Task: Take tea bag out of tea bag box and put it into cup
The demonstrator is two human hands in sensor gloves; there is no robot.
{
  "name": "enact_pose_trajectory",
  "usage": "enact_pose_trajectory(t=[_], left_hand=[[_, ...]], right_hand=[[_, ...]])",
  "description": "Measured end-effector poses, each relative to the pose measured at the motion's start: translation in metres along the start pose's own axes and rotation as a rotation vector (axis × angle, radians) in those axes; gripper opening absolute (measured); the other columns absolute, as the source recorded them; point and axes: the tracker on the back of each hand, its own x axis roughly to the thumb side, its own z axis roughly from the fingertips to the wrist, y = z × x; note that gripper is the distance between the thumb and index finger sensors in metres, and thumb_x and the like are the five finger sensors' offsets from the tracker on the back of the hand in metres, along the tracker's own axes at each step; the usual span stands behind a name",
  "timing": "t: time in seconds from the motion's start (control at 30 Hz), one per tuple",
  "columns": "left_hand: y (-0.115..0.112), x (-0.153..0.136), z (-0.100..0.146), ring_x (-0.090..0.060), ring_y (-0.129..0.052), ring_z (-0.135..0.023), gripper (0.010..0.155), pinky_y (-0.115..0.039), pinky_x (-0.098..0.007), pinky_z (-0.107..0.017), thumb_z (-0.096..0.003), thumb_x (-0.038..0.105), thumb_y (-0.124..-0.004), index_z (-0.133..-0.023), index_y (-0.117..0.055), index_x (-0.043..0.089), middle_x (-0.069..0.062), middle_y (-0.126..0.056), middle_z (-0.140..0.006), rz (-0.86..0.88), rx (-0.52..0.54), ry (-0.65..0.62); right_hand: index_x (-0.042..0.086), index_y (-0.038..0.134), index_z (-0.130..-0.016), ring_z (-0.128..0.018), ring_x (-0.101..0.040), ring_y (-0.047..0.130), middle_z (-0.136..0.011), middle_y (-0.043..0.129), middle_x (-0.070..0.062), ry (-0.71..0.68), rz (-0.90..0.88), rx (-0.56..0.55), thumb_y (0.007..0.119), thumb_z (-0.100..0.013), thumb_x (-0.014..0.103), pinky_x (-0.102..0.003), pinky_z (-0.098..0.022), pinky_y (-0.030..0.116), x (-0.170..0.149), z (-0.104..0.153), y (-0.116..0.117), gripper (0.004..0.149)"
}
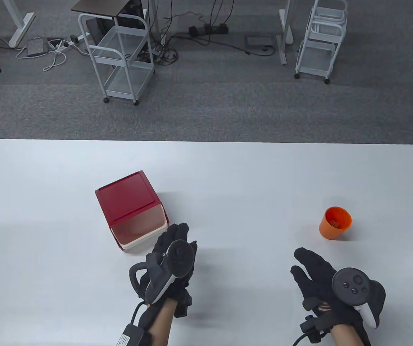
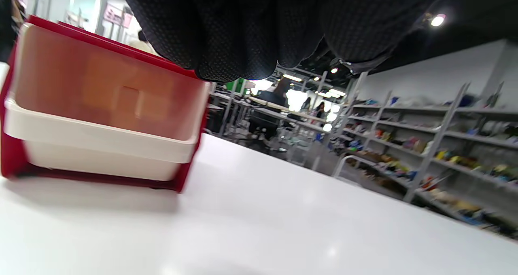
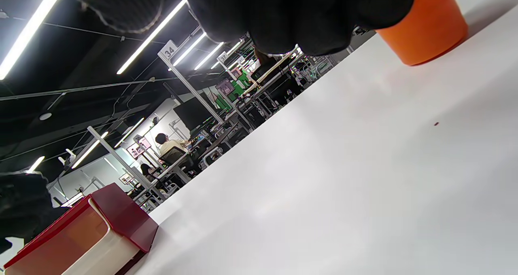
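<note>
My left hand [image 1: 172,257] hovers just beside the front flap of the red tea bag box [image 1: 130,209], fingers extended together toward it and holding nothing. My right hand [image 1: 321,284] rests near the orange cup [image 1: 335,222], fingers loosely spread, also empty. The tea bag itself I cannot see; I judge it sits behind the tinted flap, and something small lies in the cup that I cannot identify. The risk: the box looks light and unbraced, so pushing the flap one-handed could slide or tip it back. Reaching blind, I could snag the flap or fumble a thin bag. The cup is narrow and could topple if I knock its rim. The table [image 1: 228,173] gives wide bare room between box and cup, all edges well away.
</note>
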Motion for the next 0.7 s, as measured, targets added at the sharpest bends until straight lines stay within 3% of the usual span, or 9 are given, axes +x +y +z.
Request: enact_pose_trajectory(t=[0.27,0.57,0.7], left_hand=[[-0.009,0.009,0.023,-0.029,-0.083,-0.098,0.063,-0.074,-0.039,-0.072,-0.0491,0.054,-0.070,-0.107,-0.068,0.028,-0.006,-0.075,-0.114,0.290,-0.069,-0.111],[-0.038,-0.017,0.030,-0.030,-0.080,-0.100,0.067,-0.072,-0.039,-0.073,-0.0491,0.059,-0.067,-0.109,-0.066,0.028,-0.006,-0.073,-0.116,0.479,-0.127,-0.103],[-0.039,-0.028,0.028,-0.031,-0.079,-0.100,0.068,-0.072,-0.040,-0.073,-0.0489,0.060,-0.067,-0.109,-0.066,0.027,-0.007,-0.072,-0.116,0.510,-0.133,-0.093]], right_hand=[[0.017,0.066,-0.097,-0.085,-0.050,0.073,-0.102,0.069,-0.021,-0.004,0.006,0.010,0.071,-0.048,0.050,-0.060,-0.064,0.064,0.001,0.001,0.003,0.060],[0.017,0.066,-0.097,-0.085,-0.050,0.073,-0.102,0.069,-0.021,0.000,0.012,0.014,0.071,-0.048,0.050,-0.060,-0.064,0.063,0.002,0.002,0.004,0.060],[0.017,0.066,-0.097,-0.086,-0.050,0.073,-0.102,0.069,-0.021,0.002,0.013,0.013,0.071,-0.048,0.050,-0.060,-0.064,0.063,0.002,0.001,0.004,0.060]])
